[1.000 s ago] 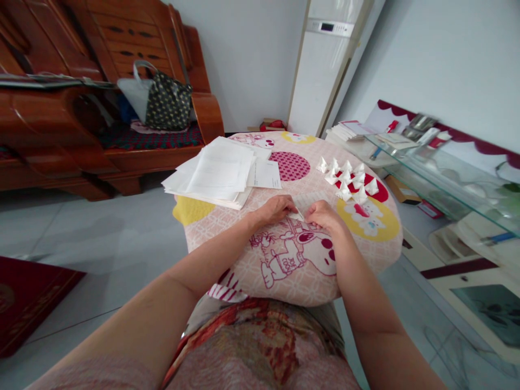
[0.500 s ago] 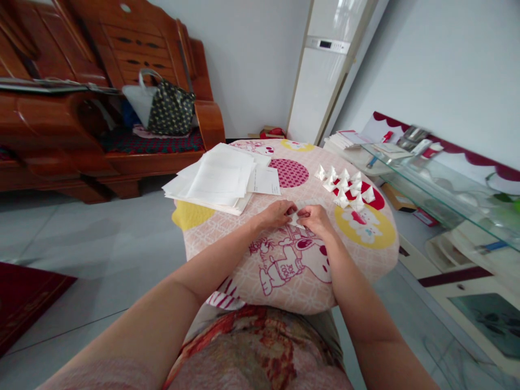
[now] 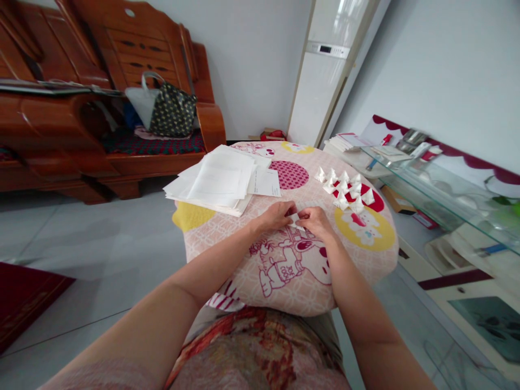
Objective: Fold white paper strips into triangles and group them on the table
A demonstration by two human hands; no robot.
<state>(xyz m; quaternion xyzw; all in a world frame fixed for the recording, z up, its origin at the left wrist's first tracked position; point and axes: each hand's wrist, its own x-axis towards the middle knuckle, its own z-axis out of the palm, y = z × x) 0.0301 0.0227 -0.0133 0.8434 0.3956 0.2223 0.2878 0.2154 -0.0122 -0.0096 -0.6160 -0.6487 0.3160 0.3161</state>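
Note:
My left hand (image 3: 277,215) and my right hand (image 3: 313,221) meet over the middle of a round table with a pink cartoon cloth (image 3: 252,254). Both pinch a small white folded paper piece (image 3: 295,219) between their fingertips, low over the cloth. Most of the piece is hidden by my fingers. A cluster of several small white folded paper shapes (image 3: 345,187) lies on the cloth beyond my right hand. A stack of white paper sheets (image 3: 217,181) sits at the table's far left, beyond my left hand.
A carved wooden bench (image 3: 81,119) with a dotted handbag (image 3: 168,111) stands at the back left. A tall white appliance (image 3: 320,70) is in the corner. A glass shelf unit (image 3: 439,179) with papers and small items runs along the right. A red rug (image 3: 24,300) lies on the floor at left.
My hands have drawn closer together on the paper piece and shifted slightly. The view has tilted down a little. Nothing else on the table moved.

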